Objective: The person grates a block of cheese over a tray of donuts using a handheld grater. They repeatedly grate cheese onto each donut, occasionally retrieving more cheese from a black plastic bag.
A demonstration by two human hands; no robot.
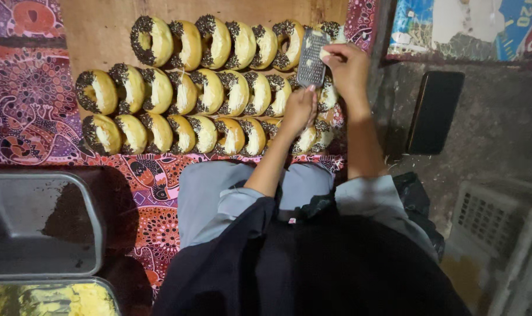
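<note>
Over the right end of the doughnut rows on the wooden surface, the left hand grips the near end of a small metal grater, its long axis running near-to-far, while the right hand pinches a pale lump against its far face.

Three rows of ring doughnuts with dark sprinkled tops stand on edge on a wooden board in the upper middle of the frame, over a patterned red cloth. At the right end of the rows, the left hand grips the lower end of a small metal grater, held upright above the doughnuts. The right hand presses a pale lump against the grater's upper face. At lower left sits a metal tray, and below it another tray holding yellow shreds. A dark flat phone lies on the grey floor at right.
</note>
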